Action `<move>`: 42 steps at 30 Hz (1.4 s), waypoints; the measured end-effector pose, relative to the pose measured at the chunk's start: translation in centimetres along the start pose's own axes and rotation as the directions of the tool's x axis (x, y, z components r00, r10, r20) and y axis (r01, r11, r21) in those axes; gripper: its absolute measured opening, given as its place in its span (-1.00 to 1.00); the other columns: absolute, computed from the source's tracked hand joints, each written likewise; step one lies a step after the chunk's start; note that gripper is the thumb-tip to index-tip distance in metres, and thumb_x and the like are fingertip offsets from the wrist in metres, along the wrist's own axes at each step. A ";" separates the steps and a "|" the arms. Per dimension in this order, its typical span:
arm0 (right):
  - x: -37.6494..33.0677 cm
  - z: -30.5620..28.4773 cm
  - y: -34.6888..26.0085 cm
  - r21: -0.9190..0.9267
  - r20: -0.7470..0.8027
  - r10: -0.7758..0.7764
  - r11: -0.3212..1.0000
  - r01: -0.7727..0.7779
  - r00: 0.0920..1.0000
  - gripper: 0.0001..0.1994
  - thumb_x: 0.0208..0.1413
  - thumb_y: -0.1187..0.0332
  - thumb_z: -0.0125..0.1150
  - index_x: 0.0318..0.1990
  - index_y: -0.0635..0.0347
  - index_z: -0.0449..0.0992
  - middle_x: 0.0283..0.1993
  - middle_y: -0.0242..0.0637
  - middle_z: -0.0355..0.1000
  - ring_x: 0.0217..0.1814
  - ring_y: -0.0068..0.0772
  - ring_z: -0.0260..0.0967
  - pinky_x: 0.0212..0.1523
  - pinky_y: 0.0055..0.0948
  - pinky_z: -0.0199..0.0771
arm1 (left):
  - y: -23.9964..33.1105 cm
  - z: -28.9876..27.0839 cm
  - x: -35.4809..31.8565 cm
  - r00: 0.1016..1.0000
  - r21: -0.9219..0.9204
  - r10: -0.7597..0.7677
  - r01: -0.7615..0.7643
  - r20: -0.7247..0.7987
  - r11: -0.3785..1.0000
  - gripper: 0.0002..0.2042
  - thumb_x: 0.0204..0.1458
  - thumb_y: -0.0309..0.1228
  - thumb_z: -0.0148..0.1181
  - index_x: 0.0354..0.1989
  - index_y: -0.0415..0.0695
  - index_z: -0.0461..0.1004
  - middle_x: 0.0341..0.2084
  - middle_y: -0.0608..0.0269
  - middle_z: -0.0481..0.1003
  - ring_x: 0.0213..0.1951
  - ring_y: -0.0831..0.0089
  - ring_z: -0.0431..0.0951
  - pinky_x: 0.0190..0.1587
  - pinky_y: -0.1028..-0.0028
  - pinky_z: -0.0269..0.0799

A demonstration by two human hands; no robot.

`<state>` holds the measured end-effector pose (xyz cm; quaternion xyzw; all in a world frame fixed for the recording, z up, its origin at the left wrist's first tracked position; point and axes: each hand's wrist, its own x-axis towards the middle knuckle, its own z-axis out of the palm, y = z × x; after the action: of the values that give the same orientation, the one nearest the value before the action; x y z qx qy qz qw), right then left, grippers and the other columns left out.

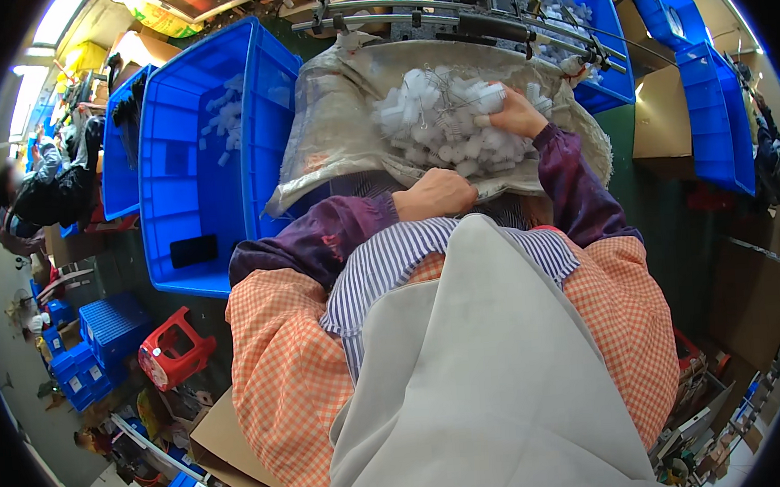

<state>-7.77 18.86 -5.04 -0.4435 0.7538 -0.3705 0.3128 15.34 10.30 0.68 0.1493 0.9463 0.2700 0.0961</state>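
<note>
R hand [513,111] is at the heap's right side, thumb & fingers pinching a white plastic pc [489,101], AFAICT. Rest of the heap of white pcs [436,120] sits just left of & below that grip, on a pale sack [318,96]. L hand [438,194] is nearer the body, down-left of the grip, curled; fingers hidden, so can't tell if it holds anything. Blue bin [269,162] w/ more pcs is well left; metal rails [457,19] beyond. Step looks like picking pcs from the heap; next move prob. calls for a firm pinch & clean lift, w/o dragging neighbors.
</note>
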 end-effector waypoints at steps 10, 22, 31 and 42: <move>2.1 -3.4 -2.6 0.051 0.126 0.115 0.991 -0.122 0.985 -0.33 -0.21 0.21 0.39 0.06 0.29 0.22 -0.08 -0.19 0.37 -0.06 -0.37 0.31 -0.01 -0.46 0.28 | 1.4 -3.9 -0.2 0.995 -0.322 0.069 -0.089 -0.074 0.943 -0.84 -0.13 -0.37 0.08 -0.60 -0.20 0.36 -0.67 0.06 0.38 -0.52 0.10 0.38 -0.45 0.27 0.28; 3.6 -4.5 -2.6 0.069 0.208 0.104 0.990 -0.121 0.973 -0.30 -0.16 0.17 0.34 0.12 0.30 0.18 -0.04 -0.20 0.34 -0.04 -0.39 0.28 0.00 -0.48 0.26 | 2.9 -5.2 0.5 0.998 -0.672 0.002 0.037 0.057 0.740 -0.78 -0.01 -0.32 0.07 -0.49 -0.26 0.39 -0.68 0.13 0.36 -0.60 0.45 0.35 -0.52 0.43 0.25; 4.7 -4.6 -0.4 0.089 0.198 0.225 0.965 -0.246 0.954 -0.22 -0.19 0.12 0.34 0.17 0.30 0.13 0.05 -0.20 0.27 0.03 -0.41 0.22 0.03 -0.49 0.21 | 2.7 -7.9 0.5 0.989 -0.715 -0.021 0.119 0.145 0.689 -0.79 0.01 -0.31 0.07 -0.44 -0.24 0.41 -0.64 0.23 0.40 -0.53 0.52 0.36 -0.44 0.49 0.28; 5.8 -3.1 0.6 0.185 0.335 0.149 0.958 -0.220 0.930 -0.27 -0.22 0.15 0.38 0.12 0.26 0.20 -0.03 -0.23 0.35 -0.02 -0.41 0.27 -0.01 -0.46 0.26 | -8.9 -13.9 0.9 0.921 -0.017 -0.238 0.245 -0.307 0.969 -0.74 -0.04 -0.24 0.05 -0.43 -0.21 0.48 -0.49 0.05 0.49 -0.35 0.09 0.49 -0.25 0.27 0.39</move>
<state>-12.96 14.73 -4.74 -0.3870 0.6864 -0.3439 0.5108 8.75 -3.30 7.34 -0.0113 0.9637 0.2658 -0.0211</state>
